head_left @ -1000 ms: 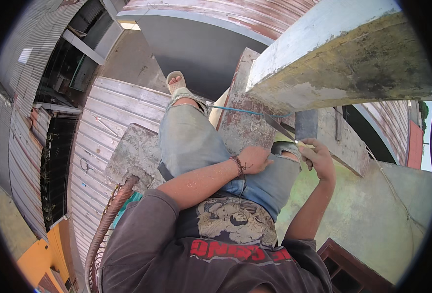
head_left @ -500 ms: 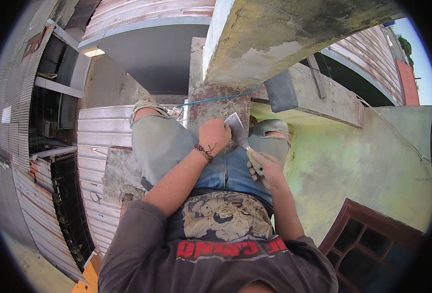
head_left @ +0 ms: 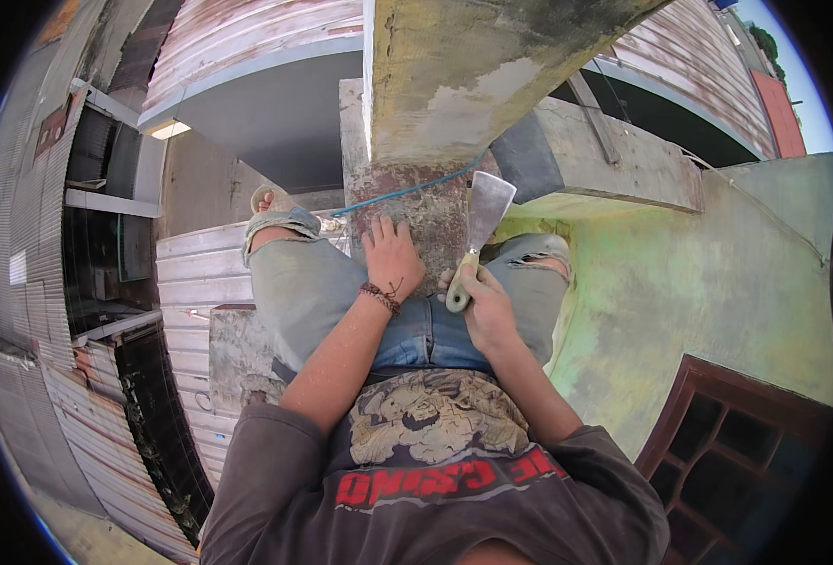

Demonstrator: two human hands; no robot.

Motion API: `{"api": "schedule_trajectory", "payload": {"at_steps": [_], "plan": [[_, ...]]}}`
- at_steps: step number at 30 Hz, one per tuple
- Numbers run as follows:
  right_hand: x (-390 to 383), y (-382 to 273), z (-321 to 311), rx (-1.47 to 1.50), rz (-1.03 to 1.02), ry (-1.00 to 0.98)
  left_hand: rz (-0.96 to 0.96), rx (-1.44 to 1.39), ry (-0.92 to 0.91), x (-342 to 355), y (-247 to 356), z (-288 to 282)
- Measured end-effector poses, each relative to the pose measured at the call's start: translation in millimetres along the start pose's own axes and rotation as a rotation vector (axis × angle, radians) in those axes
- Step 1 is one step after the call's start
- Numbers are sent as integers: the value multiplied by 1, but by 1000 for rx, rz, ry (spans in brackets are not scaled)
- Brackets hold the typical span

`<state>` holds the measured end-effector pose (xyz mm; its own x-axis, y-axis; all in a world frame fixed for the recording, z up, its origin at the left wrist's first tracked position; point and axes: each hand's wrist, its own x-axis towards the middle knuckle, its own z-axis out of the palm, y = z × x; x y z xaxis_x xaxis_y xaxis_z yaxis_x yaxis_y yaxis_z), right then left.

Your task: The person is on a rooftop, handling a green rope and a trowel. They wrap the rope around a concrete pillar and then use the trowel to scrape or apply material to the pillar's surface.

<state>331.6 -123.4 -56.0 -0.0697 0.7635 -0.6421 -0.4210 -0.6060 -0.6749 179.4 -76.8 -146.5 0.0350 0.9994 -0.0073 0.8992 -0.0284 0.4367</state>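
I sit astride a worn concrete ledge (head_left: 426, 202) with flaking reddish paint. My left hand (head_left: 393, 256) lies on the ledge between my thighs, its fingers stretched and a little apart, holding nothing. In my right hand (head_left: 488, 306) is a putty knife (head_left: 489, 209) with a pale green handle. My fingers wrap the handle, and the wide metal blade points up and away from me, above the ledge's right edge. A thin blue cord (head_left: 402, 196) crosses the ledge beyond my left fingertips.
A mouldy yellowish concrete pillar (head_left: 473, 85) stands straight ahead at the ledge's far end. Corrugated metal roofing (head_left: 195, 282) lies below on my left. To the right are a green-stained wall (head_left: 661, 273) and a brown-framed window (head_left: 718, 452).
My left hand has gone from a closed fist to flat, spread fingers on the ledge. The putty knife has swung more upright in my right hand, which moved left and slightly nearer the far end.
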Motion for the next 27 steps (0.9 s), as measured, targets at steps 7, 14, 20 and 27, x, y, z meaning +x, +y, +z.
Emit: {"api": "schedule_trajectory", "payload": {"at_steps": [7, 14, 20, 27], "plan": [[3, 8, -4, 45, 321, -18, -29, -37, -86, 7, 7, -8], [-15, -2, 4, -135, 138, -56, 69, 51, -108, 3, 7, -4], [-24, -14, 14, -122, -21, -56, 53, 59, -244, -1, 9, 0], [-3, 12, 0, -205, 186, -73, 84, 83, -249, -1, 2, 0]]}}
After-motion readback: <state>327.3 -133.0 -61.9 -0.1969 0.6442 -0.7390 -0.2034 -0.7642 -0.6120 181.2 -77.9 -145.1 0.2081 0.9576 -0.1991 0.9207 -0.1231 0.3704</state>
